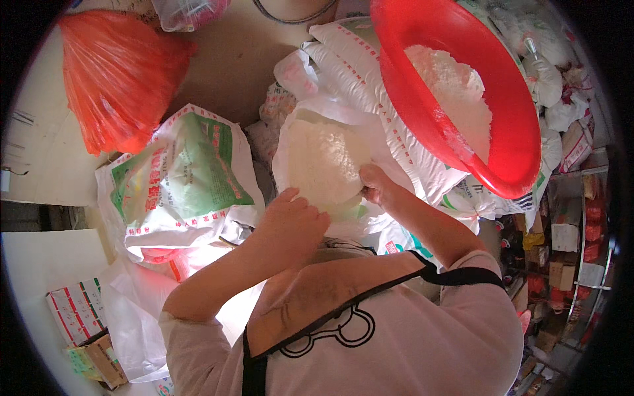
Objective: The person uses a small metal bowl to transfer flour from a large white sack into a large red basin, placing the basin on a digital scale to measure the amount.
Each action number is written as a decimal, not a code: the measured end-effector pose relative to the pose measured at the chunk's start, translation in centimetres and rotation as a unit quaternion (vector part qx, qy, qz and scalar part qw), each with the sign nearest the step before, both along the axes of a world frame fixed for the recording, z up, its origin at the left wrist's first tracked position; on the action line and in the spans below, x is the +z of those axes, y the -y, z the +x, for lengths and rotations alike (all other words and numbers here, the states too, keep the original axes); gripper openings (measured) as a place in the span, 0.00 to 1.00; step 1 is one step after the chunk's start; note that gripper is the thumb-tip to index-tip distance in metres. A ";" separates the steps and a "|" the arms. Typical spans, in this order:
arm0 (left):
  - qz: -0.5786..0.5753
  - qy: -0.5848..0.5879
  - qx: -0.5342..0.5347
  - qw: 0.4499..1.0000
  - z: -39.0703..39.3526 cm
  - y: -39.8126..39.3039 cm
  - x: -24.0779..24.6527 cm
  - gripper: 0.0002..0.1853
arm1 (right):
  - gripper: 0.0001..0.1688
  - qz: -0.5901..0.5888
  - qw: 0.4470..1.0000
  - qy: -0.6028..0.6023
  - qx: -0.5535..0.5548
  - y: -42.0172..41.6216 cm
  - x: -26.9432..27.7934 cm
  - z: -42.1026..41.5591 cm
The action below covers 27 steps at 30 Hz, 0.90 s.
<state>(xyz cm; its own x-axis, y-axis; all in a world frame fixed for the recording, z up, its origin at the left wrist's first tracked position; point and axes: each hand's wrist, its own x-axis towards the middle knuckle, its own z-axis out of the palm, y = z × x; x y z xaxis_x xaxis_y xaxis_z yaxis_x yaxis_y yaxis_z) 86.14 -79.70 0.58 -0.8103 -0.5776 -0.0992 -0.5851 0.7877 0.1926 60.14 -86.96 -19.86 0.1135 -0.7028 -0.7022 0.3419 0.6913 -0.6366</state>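
An opened white woven plastic sack [290, 163] stands before me, with pale flour [327, 158] showing in its mouth. My left hand [297, 218] has its fingers curled over the near left side of the sack's rim. Gripping the rim on the right is my right hand [375, 183], its thumb towards the flour. A large red plastic basin [510, 109] sits tilted on full sacks beyond my right hand, with more flour [453, 94] inside it. The lower part of the open sack is hidden by my arms and apron.
A printed white and green sack [193, 173] lies to the left, below an orange plastic bag [124, 79]. Full white sacks [346, 69] are stacked under the basin. Shelves with boxes [564, 237] line the right side. Cartons [77, 312] stand at lower left.
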 end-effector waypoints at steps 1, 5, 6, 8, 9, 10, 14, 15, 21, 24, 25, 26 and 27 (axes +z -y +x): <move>-0.014 -0.041 -0.003 0.999 0.9 -0.5 0.2 0.05 | 0.15 -0.011 1.000 -0.009 -0.006 -0.4 -0.1 0.0; -0.074 0.012 0.032 0.997 2.5 -2.0 0.0 0.06 | 0.15 0.015 0.998 0.003 -0.060 -2.4 3.2 -0.1; -0.085 -0.001 0.029 0.996 2.6 -2.2 -0.3 0.06 | 0.16 0.000 0.999 0.004 -0.049 -3.0 4.2 -0.1; -0.100 -0.027 0.027 0.994 2.9 -2.5 -0.5 0.07 | 0.16 -0.017 0.999 0.004 -0.036 -3.8 5.6 0.1; -0.102 -0.043 0.029 0.993 2.9 -2.6 -0.6 0.07 | 0.16 -0.016 0.999 0.001 -0.034 -4.2 6.1 0.2; -0.104 -0.060 0.030 0.992 2.9 -2.6 -0.7 0.08 | 0.16 -0.015 0.999 -0.002 -0.033 -4.6 6.5 0.2; -0.111 -0.061 0.016 0.992 2.9 -2.6 -1.3 0.08 | 0.17 -0.002 0.997 -0.015 -0.071 -5.6 8.1 0.2; -0.117 -0.061 0.012 0.991 2.7 -2.7 -1.3 0.08 | 0.16 0.005 0.996 -0.020 -0.085 -5.8 8.7 0.2; -0.117 -0.126 0.012 0.985 2.8 -2.6 -2.6 0.07 | 0.17 -0.053 0.992 0.004 -0.115 -6.6 9.1 -1.2; -0.127 -0.148 0.013 0.981 3.3 -2.7 -2.6 0.07 | 0.19 -0.053 0.993 0.015 -0.104 -6.2 11.6 -0.4; -0.134 -0.158 0.008 0.978 3.3 -2.7 -2.6 0.06 | 0.20 -0.055 0.994 0.018 -0.098 -6.4 12.8 -0.4; -0.134 -0.146 0.006 0.980 3.4 -2.6 -2.5 0.07 | 0.20 -0.054 0.993 0.004 -0.104 -6.4 14.1 0.1; -0.134 -0.137 0.003 0.981 3.2 -2.5 -2.6 0.07 | 0.20 -0.058 0.992 -0.003 -0.113 -6.4 14.8 0.3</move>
